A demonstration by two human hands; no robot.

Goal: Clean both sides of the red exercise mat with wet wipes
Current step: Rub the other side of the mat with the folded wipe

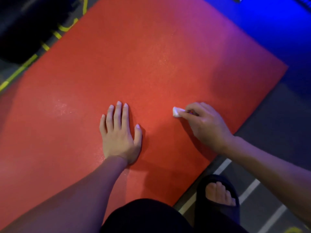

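Mat: red mat [134, 56] lies flat on the floor [269, 135], spread under both hands and running away from them to the upper right; far end tinted purple-blue by the light.
Wipe: small folded white wipe [176, 112], touching the mat, sticking out to the left of the right grip.
Right grip: right hand [205, 125] pinches the wipe between thumb and curled fingertips; hand sits over the mat near its right edge.
Left grip: left hand [120, 133] flat on the mat, palm down, fingers straight and slightly spread, holding nothing; well left of the wipe.
Mat sheen: pale glistening patches left of the left hand and beyond both hands.
Foot: toes in a dark slipper [218, 195] on the floor, just off the mat's edge, below the right hand.
Floor marks: white stripes by the slipper; yellow stripes beyond the mat's left edge.
Containers: none seen.
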